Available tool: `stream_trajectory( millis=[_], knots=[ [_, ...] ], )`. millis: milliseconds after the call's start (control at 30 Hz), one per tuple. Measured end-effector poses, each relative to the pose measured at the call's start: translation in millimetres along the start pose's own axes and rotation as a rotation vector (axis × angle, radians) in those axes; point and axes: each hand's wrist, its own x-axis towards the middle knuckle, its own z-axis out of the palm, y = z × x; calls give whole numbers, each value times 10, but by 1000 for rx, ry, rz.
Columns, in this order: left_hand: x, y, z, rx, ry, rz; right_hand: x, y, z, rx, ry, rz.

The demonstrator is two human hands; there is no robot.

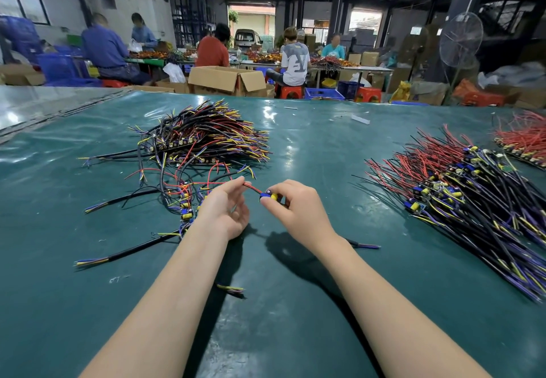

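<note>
Upper left of centre there's a messy heap of wires (206,135) on the green mat (310,147), with a few black cables (124,255) strewn below it; mid-frame the left hand (224,209) pinches the end of a red wire (252,188) between thumb and forefinger, other fingers loosely curled; that wire runs straight into a little blue-and-yellow module (270,196), just above the mat, pinched by the fingertips of the right hand (298,206); over at the right edge sits a neater stack of wired modules (461,188)
</note>
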Motion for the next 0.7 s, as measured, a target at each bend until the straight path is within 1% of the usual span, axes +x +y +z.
stream_trajectory(
  millis=[100,300,433,567,700],
  knots=[
    [-25,14,-5,-67,6,-44,12,-15,-7,-40,-38,-32],
    [20,176,-119,-196,75,-23,-11,40,-46,-84,-73,-30],
    [-2,209,-160,-271,72,-46,-20,48,-38,-99,-92,-16],
    [2,224,-181,-355,89,0,-34,76,-36,-120,-122,-5],
    [4,244,-211,-498,20,31,-48,91,-36,-140,-115,11]
  ],
)
